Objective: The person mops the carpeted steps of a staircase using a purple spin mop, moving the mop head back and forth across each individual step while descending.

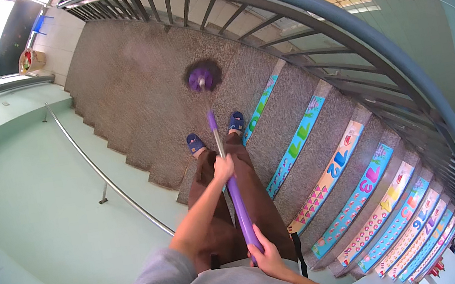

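A spin mop with a purple and metal pole runs from my waist down to the stairs. My left hand is closed around the middle of the pole, above my brown trousers. Nearer my body, my right hand grips the purple upper end, with its index finger stretched along it. The purple mop head rests on the grey speckled landing, beyond my feet, inside a dark patch that looks wet. Blue slippers are on my feet, one either side of the pole's line.
Steps with colourful numbered strips run to the right. A dark metal railing curves along the far and right sides. On the left, a steel handrail is fixed to the pale green wall. A bucket stands at upper left.
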A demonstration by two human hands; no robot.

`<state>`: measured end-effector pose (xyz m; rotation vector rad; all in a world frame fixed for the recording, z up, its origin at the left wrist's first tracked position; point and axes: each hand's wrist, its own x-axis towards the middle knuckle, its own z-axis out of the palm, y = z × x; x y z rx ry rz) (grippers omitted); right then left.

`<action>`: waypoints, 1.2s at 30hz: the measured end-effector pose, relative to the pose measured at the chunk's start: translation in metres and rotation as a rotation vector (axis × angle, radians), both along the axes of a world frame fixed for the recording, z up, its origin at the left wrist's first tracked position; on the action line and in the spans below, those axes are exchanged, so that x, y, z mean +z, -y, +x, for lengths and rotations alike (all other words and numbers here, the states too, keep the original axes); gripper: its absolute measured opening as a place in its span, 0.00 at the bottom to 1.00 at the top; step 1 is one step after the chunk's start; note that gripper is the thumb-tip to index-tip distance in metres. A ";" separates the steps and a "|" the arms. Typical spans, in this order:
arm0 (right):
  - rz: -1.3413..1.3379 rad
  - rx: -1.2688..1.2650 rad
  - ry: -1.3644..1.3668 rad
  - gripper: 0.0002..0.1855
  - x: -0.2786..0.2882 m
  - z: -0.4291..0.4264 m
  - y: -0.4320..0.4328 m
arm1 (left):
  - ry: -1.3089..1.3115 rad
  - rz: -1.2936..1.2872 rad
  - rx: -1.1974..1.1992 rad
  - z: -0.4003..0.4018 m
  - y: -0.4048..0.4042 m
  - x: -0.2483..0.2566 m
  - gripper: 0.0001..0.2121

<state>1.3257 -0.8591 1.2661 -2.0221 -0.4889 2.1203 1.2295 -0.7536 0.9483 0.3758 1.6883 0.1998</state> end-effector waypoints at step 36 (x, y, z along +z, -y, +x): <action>0.055 0.182 0.215 0.32 0.030 0.061 -0.016 | 0.289 -0.047 0.382 0.067 0.002 0.009 0.15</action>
